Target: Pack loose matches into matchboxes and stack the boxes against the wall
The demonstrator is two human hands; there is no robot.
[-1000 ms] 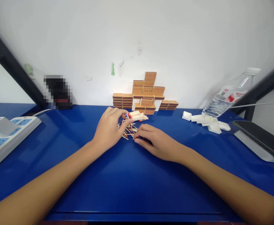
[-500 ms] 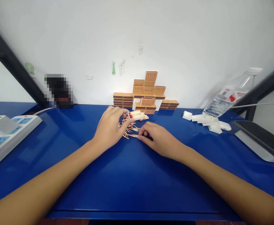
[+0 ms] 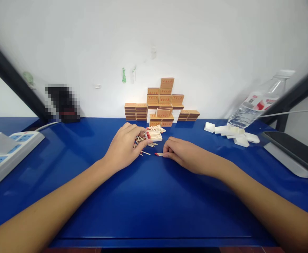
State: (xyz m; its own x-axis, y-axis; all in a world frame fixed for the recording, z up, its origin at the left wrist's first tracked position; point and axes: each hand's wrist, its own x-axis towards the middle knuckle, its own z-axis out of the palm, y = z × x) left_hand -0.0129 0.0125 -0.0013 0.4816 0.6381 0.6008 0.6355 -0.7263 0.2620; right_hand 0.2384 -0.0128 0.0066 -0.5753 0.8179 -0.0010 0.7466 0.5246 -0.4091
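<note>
My left hand is closed on a small white matchbox tray, its thumb at the near side and fingers at the far side. Red-headed matches lie in the tray, heads toward the left. My right hand pinches a few matches, with their red heads pointing left toward the left hand. A loose pile of matches spreads on the blue table under and beside the left hand, partly hidden by it. More matches lie just behind the tray.
Matchboxes are stacked against the wall behind the pile. To the right are empty white trays, a tilted water bottle and a phone on a stand. A power strip lies at the left on the blue table.
My right hand has drawn a few matches rightward, away from the pile. My left hand has turned the tray and brought it slightly nearer.
</note>
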